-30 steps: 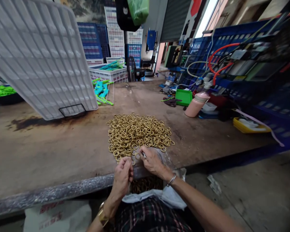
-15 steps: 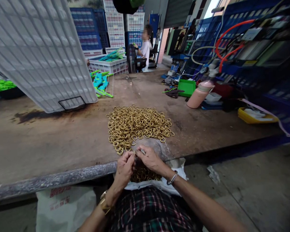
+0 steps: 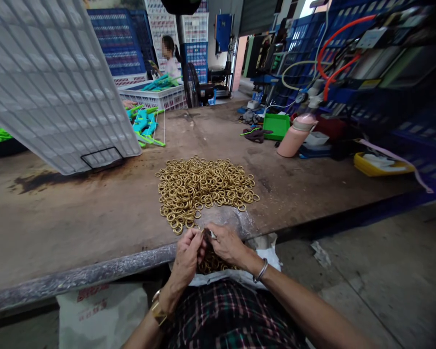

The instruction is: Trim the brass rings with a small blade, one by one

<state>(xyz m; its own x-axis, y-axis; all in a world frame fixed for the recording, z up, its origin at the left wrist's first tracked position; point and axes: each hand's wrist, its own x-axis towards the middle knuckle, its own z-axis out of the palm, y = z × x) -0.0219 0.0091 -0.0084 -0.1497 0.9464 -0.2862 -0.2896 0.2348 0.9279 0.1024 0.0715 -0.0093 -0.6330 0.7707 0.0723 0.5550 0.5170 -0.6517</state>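
Many gold-coloured rings (image 3: pixel 203 182) lie in a loose pile on the brown table (image 3: pixel 131 213). Just below the pile, at the table's front edge, my left hand (image 3: pixel 189 252) pinches a small ring between thumb and fingers. Close beside it, nearly touching, my right hand (image 3: pixel 227 245) is closed around a small metallic tool, mostly hidden by the fingers. Under both hands, an open white bag (image 3: pixel 269 254) at my lap holds more rings, darker in the shade.
A tall white crate (image 3: pixel 65 87) stands tilted at the left. Teal and green plastic parts (image 3: pixel 145 123) lie behind it. To the right are a green tray (image 3: pixel 276 127), a pink bottle (image 3: pixel 294 138) and a yellow tray (image 3: pixel 381 165). A person (image 3: pixel 171 60) is at the back.
The person at the back has moved left. My right hand's fingers have shifted slightly around the tool, beside my left hand. The whole view has shifted a little.
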